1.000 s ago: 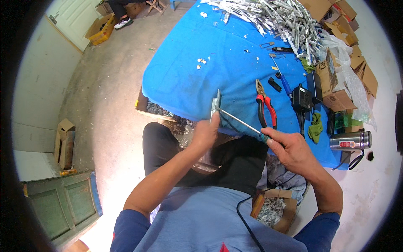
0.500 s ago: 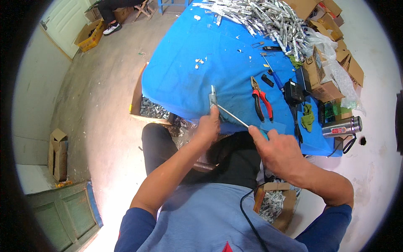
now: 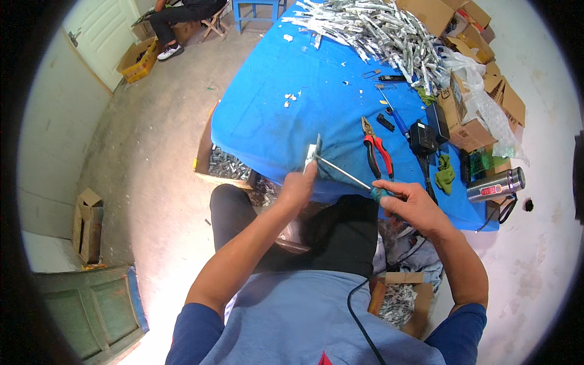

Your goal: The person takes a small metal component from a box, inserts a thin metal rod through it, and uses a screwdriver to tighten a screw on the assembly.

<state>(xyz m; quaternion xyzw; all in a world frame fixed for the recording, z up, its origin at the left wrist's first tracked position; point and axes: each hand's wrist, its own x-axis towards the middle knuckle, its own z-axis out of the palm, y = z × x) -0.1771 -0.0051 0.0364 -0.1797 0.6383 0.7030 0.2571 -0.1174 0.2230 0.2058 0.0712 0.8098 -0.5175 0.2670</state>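
In my left hand [image 3: 299, 187] is a small, narrow silvery metal piece [image 3: 312, 152], gripped at its lower end near the front edge of the blue-covered table [image 3: 261, 109]. My right hand [image 3: 413, 205] is closed around the teal handle of a screwdriver [image 3: 344, 173]. The screwdriver's long shaft points left, and its tip meets the metal piece just above my left thumb. What the tip does there is too small to make out. Right of the shaft lie pliers [image 3: 378, 151] with red and black handles, jaws pointing away from me.
A heap of wrapped silvery strips [image 3: 389, 36] covers the table's far end. Along the right are a blue-handled screwdriver [image 3: 398, 121], a black power adapter [image 3: 423, 137], a steel flask [image 3: 496, 184] and cardboard boxes [image 3: 465, 115]. A box of metal parts [image 3: 225, 167] stands left, below the table edge.
The metal piece has tilted and shifted slightly right in my left hand. My right hand has turned and moved right, showing more of the screwdriver's handle. The view has shifted a little.
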